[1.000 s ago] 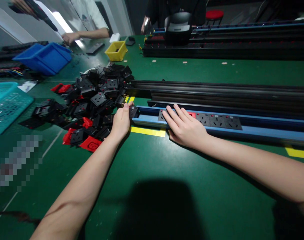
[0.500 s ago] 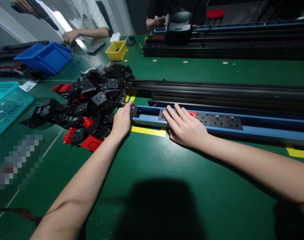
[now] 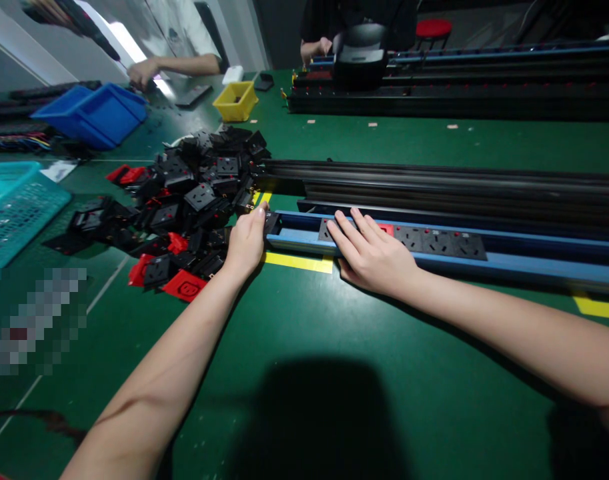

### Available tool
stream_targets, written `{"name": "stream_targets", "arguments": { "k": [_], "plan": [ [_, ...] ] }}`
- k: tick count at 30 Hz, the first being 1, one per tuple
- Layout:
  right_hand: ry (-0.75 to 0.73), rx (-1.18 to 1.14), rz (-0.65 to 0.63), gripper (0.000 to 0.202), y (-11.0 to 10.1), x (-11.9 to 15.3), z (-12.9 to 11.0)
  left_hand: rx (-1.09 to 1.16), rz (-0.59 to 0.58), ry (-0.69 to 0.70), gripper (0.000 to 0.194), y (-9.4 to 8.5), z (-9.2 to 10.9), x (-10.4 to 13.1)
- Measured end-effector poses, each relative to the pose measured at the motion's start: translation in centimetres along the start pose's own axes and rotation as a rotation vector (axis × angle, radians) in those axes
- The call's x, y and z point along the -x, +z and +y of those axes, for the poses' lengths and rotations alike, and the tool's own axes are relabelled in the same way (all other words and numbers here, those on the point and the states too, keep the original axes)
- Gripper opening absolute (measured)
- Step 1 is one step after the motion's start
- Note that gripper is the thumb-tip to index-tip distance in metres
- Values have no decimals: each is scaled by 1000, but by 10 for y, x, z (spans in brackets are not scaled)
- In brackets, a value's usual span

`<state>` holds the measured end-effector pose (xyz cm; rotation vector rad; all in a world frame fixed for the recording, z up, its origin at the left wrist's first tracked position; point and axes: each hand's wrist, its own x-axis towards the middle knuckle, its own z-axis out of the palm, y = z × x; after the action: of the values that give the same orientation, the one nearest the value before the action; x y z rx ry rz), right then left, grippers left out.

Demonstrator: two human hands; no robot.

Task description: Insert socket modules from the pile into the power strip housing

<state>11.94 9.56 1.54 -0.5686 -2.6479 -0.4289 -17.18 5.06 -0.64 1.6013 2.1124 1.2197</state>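
A long blue channel (image 3: 299,243) lies across the green table, with several black socket modules (image 3: 439,242) and a red one (image 3: 387,229) seated in a row inside it. My right hand (image 3: 374,252) rests flat over that row, fingers spread, covering part of the modules. At the channel's left end, my left hand (image 3: 247,243) is closed around a black socket module (image 3: 271,223), which sits at the channel's mouth. A bare stretch of channel separates this module from the row. Most of my left fingers are hidden behind the hand.
Left of my hands lies a heap of black socket modules (image 3: 201,195) with some red ones (image 3: 185,285). Black channels (image 3: 409,177) run behind the blue one. A turquoise basket (image 3: 24,213), blue bin (image 3: 97,117) and yellow bin (image 3: 235,101) stand farther out. Two people are across the table.
Both my hands keep nearly the same place on the channel and module. Across the table, a person's hand has shifted slightly. The whole view has moved a little.
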Motion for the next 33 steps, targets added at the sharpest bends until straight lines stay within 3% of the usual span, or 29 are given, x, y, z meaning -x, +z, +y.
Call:
{"name": "stream_targets", "arguments": {
  "k": [33],
  "plan": [
    [-8, 2, 5, 65, -1, -1, 1, -35, -17, 6, 68, 0, 2, 2]
  ]
}}
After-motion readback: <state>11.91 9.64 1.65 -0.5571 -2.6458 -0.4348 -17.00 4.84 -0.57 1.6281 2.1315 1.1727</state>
